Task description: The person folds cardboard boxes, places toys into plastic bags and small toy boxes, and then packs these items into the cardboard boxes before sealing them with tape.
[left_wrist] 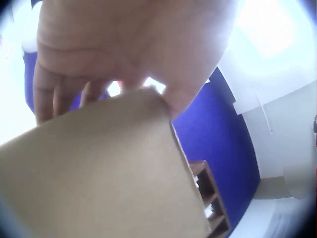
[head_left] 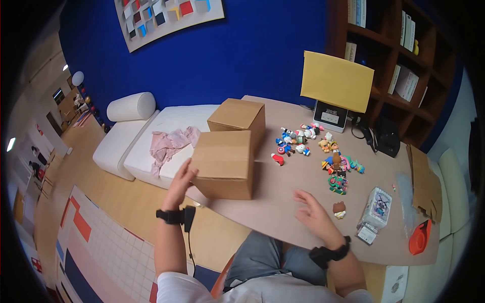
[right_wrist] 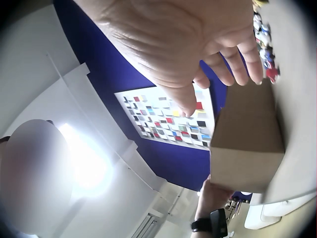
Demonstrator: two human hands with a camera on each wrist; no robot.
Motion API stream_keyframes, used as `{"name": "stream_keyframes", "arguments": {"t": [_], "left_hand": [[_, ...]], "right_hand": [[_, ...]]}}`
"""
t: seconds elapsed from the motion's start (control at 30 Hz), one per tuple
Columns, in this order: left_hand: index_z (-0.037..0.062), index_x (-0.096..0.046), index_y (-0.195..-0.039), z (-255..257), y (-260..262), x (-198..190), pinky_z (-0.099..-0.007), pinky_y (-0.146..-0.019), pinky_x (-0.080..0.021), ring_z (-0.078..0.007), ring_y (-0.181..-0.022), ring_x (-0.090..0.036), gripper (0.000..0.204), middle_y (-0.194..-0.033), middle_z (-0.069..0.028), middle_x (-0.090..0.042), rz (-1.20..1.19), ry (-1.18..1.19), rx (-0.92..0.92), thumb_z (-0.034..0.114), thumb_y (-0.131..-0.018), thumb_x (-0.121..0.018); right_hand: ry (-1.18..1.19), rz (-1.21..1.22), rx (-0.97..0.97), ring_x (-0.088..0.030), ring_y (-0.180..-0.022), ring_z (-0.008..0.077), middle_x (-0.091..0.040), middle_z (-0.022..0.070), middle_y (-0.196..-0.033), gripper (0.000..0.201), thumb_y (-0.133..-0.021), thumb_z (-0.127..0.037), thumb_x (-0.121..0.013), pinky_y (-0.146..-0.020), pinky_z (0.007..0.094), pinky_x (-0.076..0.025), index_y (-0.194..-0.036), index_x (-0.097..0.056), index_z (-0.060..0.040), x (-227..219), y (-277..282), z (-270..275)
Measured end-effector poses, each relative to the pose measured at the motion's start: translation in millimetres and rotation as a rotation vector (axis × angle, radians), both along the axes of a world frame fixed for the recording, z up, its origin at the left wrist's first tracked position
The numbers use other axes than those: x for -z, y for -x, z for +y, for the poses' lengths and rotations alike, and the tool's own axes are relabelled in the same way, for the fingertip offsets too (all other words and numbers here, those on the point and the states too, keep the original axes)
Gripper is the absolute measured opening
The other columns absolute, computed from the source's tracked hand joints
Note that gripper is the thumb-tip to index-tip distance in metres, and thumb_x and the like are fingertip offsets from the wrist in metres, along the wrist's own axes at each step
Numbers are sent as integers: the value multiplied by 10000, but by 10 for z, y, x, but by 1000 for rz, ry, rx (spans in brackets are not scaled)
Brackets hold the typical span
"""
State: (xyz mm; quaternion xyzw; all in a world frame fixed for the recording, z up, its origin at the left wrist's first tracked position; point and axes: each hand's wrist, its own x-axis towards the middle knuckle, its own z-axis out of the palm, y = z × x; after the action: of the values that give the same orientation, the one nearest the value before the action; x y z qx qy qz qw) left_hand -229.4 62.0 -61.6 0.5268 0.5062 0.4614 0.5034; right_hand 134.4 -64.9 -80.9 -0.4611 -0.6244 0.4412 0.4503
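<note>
My left hand (head_left: 180, 184) is at the left side of the nearer closed cardboard box (head_left: 222, 156), its fingertips right at the upper edge. In the left wrist view, the fingers of that hand (left_wrist: 124, 44) reach past the edge of the box (left_wrist: 99, 168), partly hidden behind it. Over the table, right of the box, my right hand (head_left: 316, 217) is held in the air with nothing in it. Its fingers are loosely extended in the right wrist view. A second cardboard box (head_left: 237, 113) stands just behind the first.
Several small toy figures (head_left: 333, 161) lie across the table's middle. A bear figure (head_left: 339, 209), a clear pack (head_left: 378, 207) and a red-orange tape dispenser (head_left: 419, 237) are to the right. A device with a yellow cover (head_left: 337, 81) stands behind. Pink cloth (head_left: 172, 144) lies on the white seat.
</note>
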Motion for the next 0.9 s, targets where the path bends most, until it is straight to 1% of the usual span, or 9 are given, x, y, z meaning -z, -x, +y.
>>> {"name": "stream_keyframes", "arguments": {"t": [0.13,0.17,0.3,0.33,0.43,0.53,0.63,0.67,0.9], "left_hand": [[-9,-177,-1396,-386,-287,-109,-311,-828,-451,-199,-1053,-522,720,-1320,-174,-385,98,9,184,207,-853,-598],[-16,-148,-1399,-560,-483,-243,-303,-819,-457,-205,-1032,-538,746,-1335,-181,-367,146,39,267,195,-849,-607],[3,-147,-1400,-701,-812,-373,-303,-809,-464,-206,-995,-557,751,-1362,-211,-329,284,-11,494,220,-848,-608],[-19,-180,-1379,-749,-927,-507,-322,-813,-468,-246,-943,-586,739,-1356,-227,-333,327,7,514,212,-835,-623],[-26,-247,-1342,-753,-1168,-649,-359,-820,-473,-327,-1036,-554,739,-1353,-252,-326,777,-269,543,222,-789,-671],[21,-319,-1309,-605,-1359,-800,-416,-871,-447,-419,-1145,-460,738,-1361,-277,-297,1097,-897,546,250,-727,-711],[96,-364,-1280,-556,-1632,-892,-470,-903,-414,-462,-1209,-376,719,-1379,-284,-266,1429,-1020,842,260,-682,-728],[147,-374,-1275,-497,-1681,-868,-518,-918,-383,-498,-1176,-390,716,-1367,-296,-273,1351,-1000,890,233,-661,-733],[131,-379,-1264,-453,-1923,-888,-501,-878,-425,-528,-1113,-429,708,-1332,-314,-312,1509,-1088,913,208,-644,-712]], "right_hand": [[-131,131,46,-393,-1245,236,-354,154,-1382,677,-809,-82,-629,-967,373,-375,-1379,-265,-41,56,403,190],[-58,211,41,-381,-1260,247,-366,179,-1369,723,-798,-92,-645,-979,371,-363,-1392,-237,-39,27,450,166],[-353,-283,346,-498,-1131,309,-407,196,-1332,686,-729,-97,-711,-906,364,-434,-1320,-365,-52,-146,309,-75],[-416,-419,407,-533,-1086,323,-415,197,-1323,657,-714,-98,-724,-876,362,-461,-1291,-413,-57,-209,249,-176],[-349,-452,456,-607,-930,311,-447,178,-1296,496,-688,-102,-739,-736,341,-521,-1144,-545,-77,-208,92,-413],[-565,-687,463,-636,-858,260,-456,177,-1286,370,-699,-101,-724,-654,300,-531,-1047,-598,-97,-198,-2,-475],[-627,-786,484,-634,-858,236,-461,187,-1277,318,-713,-105,-710,-651,285,-532,-1016,-615,-110,-197,36,-490],[-624,-793,485,-632,-852,241,-459,204,-1269,283,-725,-117,-695,-641,286,-534,-998,-622,-118,-162,41,-486],[-647,-705,486,-627,-871,267,-472,206,-1238,265,-727,-128,-686,-657,293,-535,-982,-614,-117,-117,23,-457]]}}
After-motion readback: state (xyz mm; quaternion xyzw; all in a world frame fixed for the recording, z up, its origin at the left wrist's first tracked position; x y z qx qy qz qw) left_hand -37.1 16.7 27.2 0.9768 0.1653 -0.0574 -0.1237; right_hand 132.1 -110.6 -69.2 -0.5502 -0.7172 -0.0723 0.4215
